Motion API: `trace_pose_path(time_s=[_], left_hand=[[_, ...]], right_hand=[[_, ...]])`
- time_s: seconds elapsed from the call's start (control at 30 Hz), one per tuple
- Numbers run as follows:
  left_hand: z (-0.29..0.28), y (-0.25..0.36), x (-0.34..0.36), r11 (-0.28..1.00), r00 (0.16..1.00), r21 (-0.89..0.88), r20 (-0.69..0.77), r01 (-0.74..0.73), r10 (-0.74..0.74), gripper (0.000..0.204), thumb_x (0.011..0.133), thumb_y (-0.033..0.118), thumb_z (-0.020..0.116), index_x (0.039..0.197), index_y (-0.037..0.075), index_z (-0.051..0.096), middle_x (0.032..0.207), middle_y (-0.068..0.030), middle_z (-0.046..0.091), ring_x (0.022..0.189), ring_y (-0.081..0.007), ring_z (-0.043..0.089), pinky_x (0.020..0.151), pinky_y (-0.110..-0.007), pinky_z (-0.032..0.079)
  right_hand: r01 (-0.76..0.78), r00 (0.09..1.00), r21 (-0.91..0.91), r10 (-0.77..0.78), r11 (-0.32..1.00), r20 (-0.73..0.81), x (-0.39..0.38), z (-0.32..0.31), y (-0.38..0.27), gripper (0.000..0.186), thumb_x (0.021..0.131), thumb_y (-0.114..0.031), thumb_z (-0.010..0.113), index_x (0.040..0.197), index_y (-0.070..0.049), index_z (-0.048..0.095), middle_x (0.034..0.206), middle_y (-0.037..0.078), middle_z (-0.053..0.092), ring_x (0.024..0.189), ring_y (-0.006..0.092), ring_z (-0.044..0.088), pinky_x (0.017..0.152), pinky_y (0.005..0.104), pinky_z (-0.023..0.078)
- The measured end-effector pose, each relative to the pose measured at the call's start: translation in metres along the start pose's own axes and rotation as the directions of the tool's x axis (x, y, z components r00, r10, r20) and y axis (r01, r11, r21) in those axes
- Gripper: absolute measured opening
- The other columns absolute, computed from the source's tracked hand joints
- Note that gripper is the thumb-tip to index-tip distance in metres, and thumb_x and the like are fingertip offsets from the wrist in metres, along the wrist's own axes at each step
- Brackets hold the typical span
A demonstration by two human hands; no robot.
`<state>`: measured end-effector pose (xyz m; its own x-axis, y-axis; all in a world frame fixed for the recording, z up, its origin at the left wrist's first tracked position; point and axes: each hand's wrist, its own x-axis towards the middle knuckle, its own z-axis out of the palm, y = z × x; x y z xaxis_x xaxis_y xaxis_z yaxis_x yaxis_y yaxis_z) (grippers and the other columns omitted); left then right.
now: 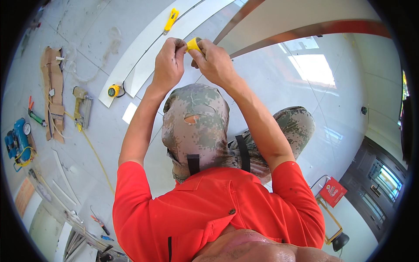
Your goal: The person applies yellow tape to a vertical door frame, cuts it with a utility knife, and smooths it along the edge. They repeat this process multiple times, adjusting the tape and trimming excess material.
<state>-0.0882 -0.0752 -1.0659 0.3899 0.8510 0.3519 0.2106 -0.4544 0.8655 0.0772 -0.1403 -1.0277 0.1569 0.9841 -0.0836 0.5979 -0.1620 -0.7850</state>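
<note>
A small roll of yellow tape (194, 44) is up in front of my bent knee, between my two hands. My right hand (214, 62) grips it, with the thumb across its near side. The fingertips of my left hand (169, 63) are pinched together against the roll's left edge; whether a loose tape end is between them is too small to see. Just beyond my left hand, a yellow utility knife (171, 19) lies on long white boards (144, 52). A yellow tape measure (114, 91) rests at the boards' near end.
At left on the tiled floor are a nail gun (81, 107) with a yellow hose (97, 153), torn cardboard (53, 94), a green caulking gun (37, 117) and a blue air compressor (18, 139). A large metal-edged panel (297, 19) stands far right. A red box (332, 192) is near right.
</note>
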Motion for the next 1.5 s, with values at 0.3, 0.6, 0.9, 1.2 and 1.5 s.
trace_pose_path(time_s=[0.3,0.6,0.9,1.2,1.5], left_hand=[[0.03,-0.045,-0.003,0.892,0.94,-0.296,0.119,0.34,-0.319,0.011,0.099,0.006,0.076,0.106,-0.003,0.075,0.094,-0.0058,0.075,0.084,-0.011,0.068,0.08,-0.026,0.057],[0.1,-0.137,0.022,0.6,0.92,-0.704,0.217,0.38,-0.328,0.009,0.102,0.01,0.074,0.106,0.002,0.076,0.099,-0.001,0.075,0.092,-0.0108,0.069,0.09,-0.027,0.059],[0.148,-0.172,0.051,0.448,0.891,-0.771,0.404,0.453,-0.205,0.01,0.108,0.015,0.068,0.105,0.005,0.071,0.118,-0.0076,0.076,0.11,-0.0172,0.072,0.103,-0.035,0.06],[0.156,-0.167,0.055,0.514,0.892,-0.733,0.413,0.445,-0.184,0.011,0.108,0.016,0.068,0.105,0.006,0.071,0.116,-0.0072,0.079,0.111,-0.0169,0.072,0.107,-0.034,0.057],[0.159,-0.159,0.055,0.531,0.876,-0.7,0.426,0.477,-0.225,0.013,0.105,0.017,0.072,0.106,0.004,0.075,0.109,-0.0047,0.079,0.106,-0.014,0.07,0.106,-0.031,0.054]], right_hand=[[-0.06,0.997,-0.098,0.055,0.993,-0.056,-0.01,0.02,0.039,0.034,0.101,-0.028,0.072,0.113,0.002,0.064,0.082,0.019,0.076,0.083,0.0448,0.073,0.076,0.0544,0.056],[-0.245,0.961,-0.332,0.274,0.911,0.044,-0.048,0.024,0.065,0.031,0.101,-0.03,0.072,0.097,-0.001,0.062,0.075,0.021,0.072,0.076,0.0455,0.072,0.071,0.0554,0.056],[-0.203,0.97,-0.505,0.242,0.839,0.013,-0.047,0.045,0.087,0.023,0.103,-0.025,0.071,0.102,-0.003,0.061,0.08,0.022,0.073,0.074,0.0443,0.071,0.071,0.0545,0.055],[-0.244,0.969,-0.523,0.185,0.817,-0.164,-0.052,0.048,0.099,0.024,0.102,-0.025,0.072,0.095,-0.005,0.06,0.067,0.018,0.068,0.061,0.0405,0.068,0.065,0.0488,0.056],[-0.331,0.941,-0.492,0.245,0.806,-0.232,-0.062,0.041,0.112,0.024,0.103,-0.024,0.07,0.096,-0.004,0.061,0.066,0.019,0.066,0.063,0.0418,0.068,0.063,0.0507,0.054]])
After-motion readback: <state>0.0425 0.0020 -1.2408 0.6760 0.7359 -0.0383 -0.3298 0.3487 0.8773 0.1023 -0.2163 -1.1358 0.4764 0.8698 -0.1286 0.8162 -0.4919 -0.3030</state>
